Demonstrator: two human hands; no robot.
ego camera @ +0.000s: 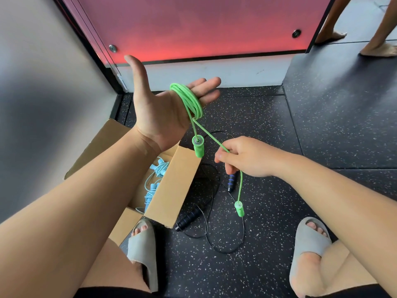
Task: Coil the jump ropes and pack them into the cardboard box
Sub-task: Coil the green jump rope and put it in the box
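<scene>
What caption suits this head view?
Coiling: green jump rope wound round the left hand, right hand pinching its tail; blue rope in the cardboard box, black rope on the floor.

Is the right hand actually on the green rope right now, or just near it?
Touching. The head view shows the right hand pinching the green rope between thumb and fingers, with the cord running out both sides.

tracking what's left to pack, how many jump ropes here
3. The green rope is wound round the left hand, its tail pinched by the right hand. A light blue rope lies in the cardboard box; a black rope on the floor beside it. The box may hide more.
</scene>
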